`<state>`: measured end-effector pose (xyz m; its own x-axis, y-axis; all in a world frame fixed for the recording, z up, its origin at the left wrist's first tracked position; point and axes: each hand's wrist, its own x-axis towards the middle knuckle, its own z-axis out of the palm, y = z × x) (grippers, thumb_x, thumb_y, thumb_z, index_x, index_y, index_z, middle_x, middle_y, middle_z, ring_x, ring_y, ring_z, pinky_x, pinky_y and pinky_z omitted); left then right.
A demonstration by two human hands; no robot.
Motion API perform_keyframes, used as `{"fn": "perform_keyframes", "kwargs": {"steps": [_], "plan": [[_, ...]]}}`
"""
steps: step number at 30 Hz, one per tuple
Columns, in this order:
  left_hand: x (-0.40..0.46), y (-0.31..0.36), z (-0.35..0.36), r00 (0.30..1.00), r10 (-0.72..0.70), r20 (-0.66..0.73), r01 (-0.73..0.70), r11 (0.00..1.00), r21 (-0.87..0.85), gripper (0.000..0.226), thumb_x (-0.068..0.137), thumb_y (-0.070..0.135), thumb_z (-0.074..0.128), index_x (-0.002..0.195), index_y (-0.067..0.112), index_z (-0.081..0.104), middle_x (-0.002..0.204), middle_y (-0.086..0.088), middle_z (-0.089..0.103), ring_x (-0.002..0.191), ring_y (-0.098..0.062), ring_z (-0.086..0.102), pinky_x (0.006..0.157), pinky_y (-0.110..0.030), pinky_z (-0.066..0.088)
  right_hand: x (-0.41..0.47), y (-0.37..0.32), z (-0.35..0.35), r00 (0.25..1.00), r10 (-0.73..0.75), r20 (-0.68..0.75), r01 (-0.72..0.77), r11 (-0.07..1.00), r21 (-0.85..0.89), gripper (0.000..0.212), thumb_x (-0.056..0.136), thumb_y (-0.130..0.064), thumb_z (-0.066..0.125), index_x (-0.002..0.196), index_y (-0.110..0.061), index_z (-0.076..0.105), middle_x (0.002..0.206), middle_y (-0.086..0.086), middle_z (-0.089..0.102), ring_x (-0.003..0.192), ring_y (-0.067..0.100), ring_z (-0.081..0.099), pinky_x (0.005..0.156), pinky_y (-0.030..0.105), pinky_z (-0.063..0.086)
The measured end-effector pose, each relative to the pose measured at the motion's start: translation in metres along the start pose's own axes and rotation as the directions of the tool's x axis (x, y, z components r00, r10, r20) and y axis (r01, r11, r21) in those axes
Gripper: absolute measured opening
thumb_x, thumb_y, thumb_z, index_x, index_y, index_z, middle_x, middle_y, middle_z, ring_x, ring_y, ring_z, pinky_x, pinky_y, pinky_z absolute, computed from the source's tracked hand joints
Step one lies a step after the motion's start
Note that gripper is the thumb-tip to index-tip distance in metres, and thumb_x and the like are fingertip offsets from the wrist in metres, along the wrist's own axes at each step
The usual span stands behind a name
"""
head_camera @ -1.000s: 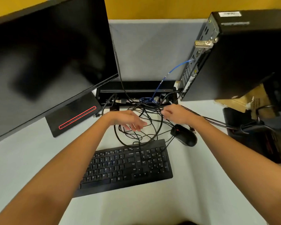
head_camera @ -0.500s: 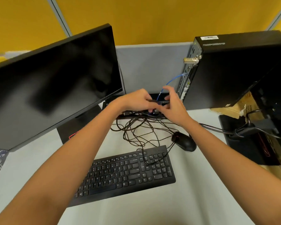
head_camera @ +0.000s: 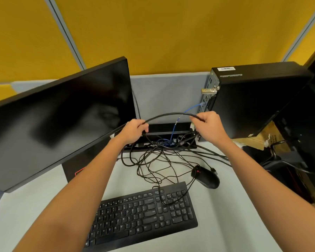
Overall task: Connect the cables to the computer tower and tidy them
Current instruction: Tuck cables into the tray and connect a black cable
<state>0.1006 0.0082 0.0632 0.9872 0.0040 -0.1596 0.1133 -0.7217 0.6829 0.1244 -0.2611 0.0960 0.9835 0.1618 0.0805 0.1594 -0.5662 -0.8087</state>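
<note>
Both hands hold one thick black cable arched before the tower: left grip closed around it, right grip pinching its end, plug hidden. Loose cables tangle on the surface, their ends untraceable.

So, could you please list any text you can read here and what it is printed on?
None can be quoted with confidence.
White sticker on top of the computer tower: print too small to read.
Embossed wording beside that sticker: blurred.
Keyboard: key legends present, too blurred to read reliably.
</note>
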Motion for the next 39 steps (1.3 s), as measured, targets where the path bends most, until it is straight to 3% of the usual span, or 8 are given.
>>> {"fn": "perform_keyframes", "kwargs": {"steps": [6, 9, 12, 15, 24, 30, 34, 39], "plan": [[0.013, 0.078, -0.026, 0.955, 0.166, -0.245, -0.217, 0.955, -0.202, 0.033, 0.1, 0.021, 0.041, 0.072, 0.01, 0.056, 0.067, -0.008, 0.058, 0.058, -0.011, 0.05, 0.06, -0.028, 0.047, 0.014, -0.026, -0.006, 0.986, -0.116, -0.116, 0.109, 0.992, -0.06, 0.01, 0.083, -0.015, 0.06, 0.085, -0.007, 0.054, 0.064, 0.007, 0.055, 0.057, 0.016, 0.051, 0.065, 0.029, 0.044], [0.016, 0.114, -0.035, 0.922, 0.324, -0.215, -0.362, 0.916, -0.171, 0.031, 0.101, 0.018, 0.04, 0.076, 0.011, 0.056, 0.061, 0.002, 0.046, 0.052, -0.006, 0.039, 0.053, -0.02, 0.031, 0.022, -0.06, -0.015, 0.952, -0.257, -0.169, 0.257, 0.966, -0.022, 0.027, 0.081, -0.016, 0.063, 0.106, -0.019, 0.054, 0.071, 0.003, 0.059, 0.056, 0.007, 0.051, 0.062, 0.026, 0.044], [0.015, 0.133, -0.039, 0.881, 0.404, -0.247, -0.454, 0.868, -0.201, 0.028, 0.1, 0.015, 0.042, 0.078, 0.011, 0.059, 0.061, 0.002, 0.047, 0.053, -0.002, 0.04, 0.054, -0.016, 0.031, 0.031, -0.086, -0.026, 0.938, -0.333, -0.1, 0.323, 0.94, -0.109, 0.006, 0.08, -0.021, 0.064, 0.082, -0.017, 0.062, 0.051, -0.003, 0.045, 0.045, 0.007, 0.039, 0.052, 0.025, 0.034], [0.015, 0.138, -0.044, 0.862, 0.421, -0.283, -0.487, 0.844, -0.227, 0.023, 0.098, 0.017, 0.051, 0.083, 0.006, 0.065, 0.069, -0.002, 0.059, 0.062, -0.009, 0.053, 0.059, -0.02, 0.039, 0.042, -0.098, -0.046, 0.949, -0.264, -0.17, 0.28, 0.957, 0.076, 0.03, 0.079, -0.018, 0.065, 0.058, -0.003, 0.051, 0.049, 0.001, 0.036, 0.046, 0.008, 0.028, 0.05, 0.025, 0.024], [0.034, 0.141, -0.028, 0.885, 0.388, -0.258, -0.396, 0.918, 0.025, 0.024, 0.09, 0.034, 0.057, 0.071, 0.02, 0.055, 0.073, -0.001, 0.055, 0.079, -0.027, 0.053, 0.064, -0.035, 0.04, 0.048, -0.102, -0.074, 0.923, -0.188, -0.337, 0.283, 0.924, 0.259, 0.029, 0.069, -0.007, 0.066, 0.051, -0.002, 0.043, 0.051, 0.006, 0.036, 0.048, 0.013, 0.028, 0.051, 0.024, 0.024], [0.044, 0.118, -0.015, 0.971, 0.184, -0.153, -0.164, 0.977, 0.133, 0.023, 0.097, 0.026, 0.048, 0.078, 0.013, 0.042, 0.077, -0.006, 0.046, 0.085, -0.028, 0.04, 0.076, -0.038, 0.033, 0.026, -0.044, -0.06, 0.993, -0.024, 0.116, 0.021, 0.999, 0.031, 0.039, 0.082, -0.029, 0.064, 0.052, -0.017, 0.042, 0.05, -0.001, 0.036, 0.05, 0.016, 0.037, 0.059, 0.032, 0.036], [0.038, 0.128, -0.033, 0.963, 0.231, -0.142, -0.251, 0.957, -0.147, 0.021, 0.094, 0.019, 0.052, 0.084, 0.0, 0.052, 0.072, -0.011, 0.053, 0.068, -0.022, 0.046, 0.066, -0.032, 0.034, 0.031, -0.041, -0.076, 0.848, -0.014, 0.53, -0.315, 0.791, 0.524, 0.056, 0.069, -0.063, 0.071, 0.096, -0.014, 0.066, 0.091, 0.009, 0.062, 0.09, 0.022, 0.063, 0.087, 0.045, 0.05], [0.026, 0.147, -0.059, 0.963, 0.246, -0.108, -0.268, 0.899, -0.345, 0.013, 0.075, 0.016, 0.05, 0.078, 0.007, 0.058, 0.075, -0.007, 0.057, 0.072, -0.018, 0.051, 0.068, -0.028, 0.041, 0.048, -0.04, -0.074, 0.695, -0.252, 0.673, -0.431, 0.604, 0.67, 0.09, 0.066, -0.035, 0.081, 0.145, -0.024, 0.039, 0.146, 0.009, 0.043, 0.132, 0.036, 0.044, 0.1, 0.067, 0.036]]}}
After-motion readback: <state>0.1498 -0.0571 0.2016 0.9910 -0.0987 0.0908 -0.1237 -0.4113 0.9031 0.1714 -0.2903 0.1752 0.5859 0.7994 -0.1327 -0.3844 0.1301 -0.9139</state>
